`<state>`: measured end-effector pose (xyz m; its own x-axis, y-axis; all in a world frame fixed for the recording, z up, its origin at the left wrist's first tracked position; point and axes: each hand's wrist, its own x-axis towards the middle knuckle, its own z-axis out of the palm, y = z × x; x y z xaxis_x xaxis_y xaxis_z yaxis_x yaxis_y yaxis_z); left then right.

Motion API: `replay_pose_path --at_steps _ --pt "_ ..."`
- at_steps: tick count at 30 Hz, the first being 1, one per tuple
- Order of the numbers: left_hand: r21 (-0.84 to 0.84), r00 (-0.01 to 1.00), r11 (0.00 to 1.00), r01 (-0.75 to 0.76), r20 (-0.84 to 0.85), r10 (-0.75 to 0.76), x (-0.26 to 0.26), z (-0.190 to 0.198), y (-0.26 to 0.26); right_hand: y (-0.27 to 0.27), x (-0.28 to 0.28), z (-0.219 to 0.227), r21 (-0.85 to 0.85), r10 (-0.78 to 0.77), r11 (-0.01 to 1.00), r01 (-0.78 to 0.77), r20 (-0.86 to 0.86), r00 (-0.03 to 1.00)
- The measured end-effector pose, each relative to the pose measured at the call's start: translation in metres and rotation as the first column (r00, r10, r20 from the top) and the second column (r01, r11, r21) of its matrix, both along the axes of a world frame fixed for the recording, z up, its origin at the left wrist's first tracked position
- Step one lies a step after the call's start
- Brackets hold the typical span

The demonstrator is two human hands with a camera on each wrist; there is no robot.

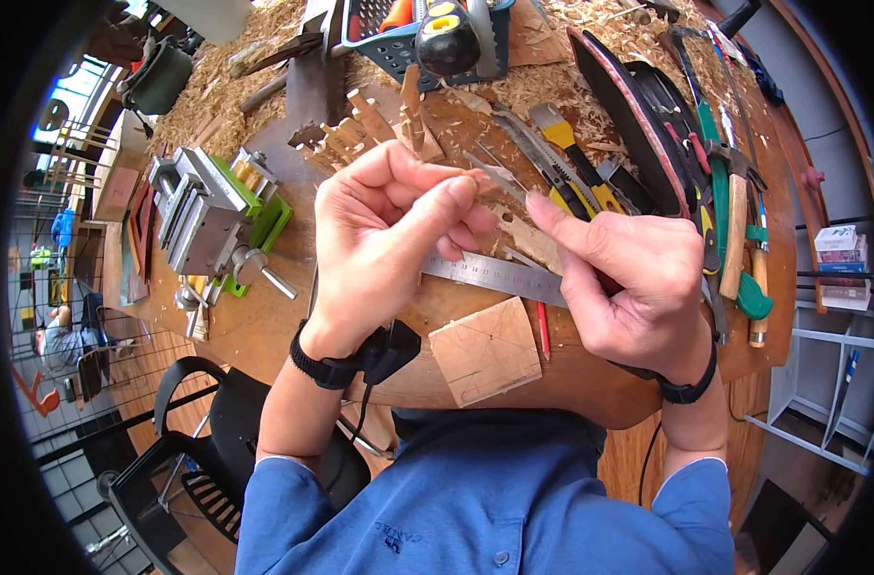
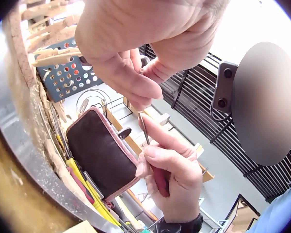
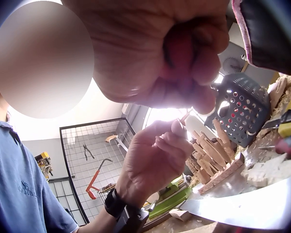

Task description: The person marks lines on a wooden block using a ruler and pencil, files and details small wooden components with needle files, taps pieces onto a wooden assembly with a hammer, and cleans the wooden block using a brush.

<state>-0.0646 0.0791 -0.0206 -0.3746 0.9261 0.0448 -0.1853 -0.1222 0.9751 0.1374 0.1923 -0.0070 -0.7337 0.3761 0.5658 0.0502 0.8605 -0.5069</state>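
Over the bench, my left hand pinches a small, slim reddish-brown piece between thumb and forefinger; most of it is hidden by the fingertips. My right hand grips a tool with a thin metal blade and a red handle, its forefinger laid along the blade. The blade points toward the left fingertips and overlaps them in the head view. Below both hands lie a steel ruler, a square wooden block with pencil lines, and a red pencil.
A metal vise on a green base stands at the left. Behind the hands are carved wooden sticks, a perforated basket and wood shavings. A yellow-black cutter, dark case and hammer lie to the right.
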Motion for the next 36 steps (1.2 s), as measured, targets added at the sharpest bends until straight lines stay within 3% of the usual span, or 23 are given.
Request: replay_pose_path --at_steps 3,7,12,33,36 --pt "-0.004 1.000 1.000 0.013 0.009 -0.013 0.000 0.000 0.000 0.002 -0.001 -0.008 0.037 0.023 0.999 -0.022 -0.034 0.999" --pt "-0.019 1.000 1.000 -0.006 0.014 0.007 0.006 0.003 0.000 0.003 -0.001 -0.007 -0.006 -0.090 0.996 0.090 -0.062 0.994" --pt "-0.001 0.999 1.000 -0.001 0.048 0.001 0.000 -0.001 0.000 0.003 0.000 -0.004 0.010 0.031 0.999 -0.030 -0.076 0.997" --pt "0.007 0.995 0.999 -0.037 0.090 0.036 -0.004 0.001 0.001 0.001 0.002 -0.003 -0.022 0.037 0.999 -0.036 0.036 0.999" --pt "-0.060 0.999 0.998 0.031 0.029 -0.029 0.004 0.002 0.000 -0.001 -0.002 -0.004 -0.037 0.006 0.999 -0.006 0.005 1.000"
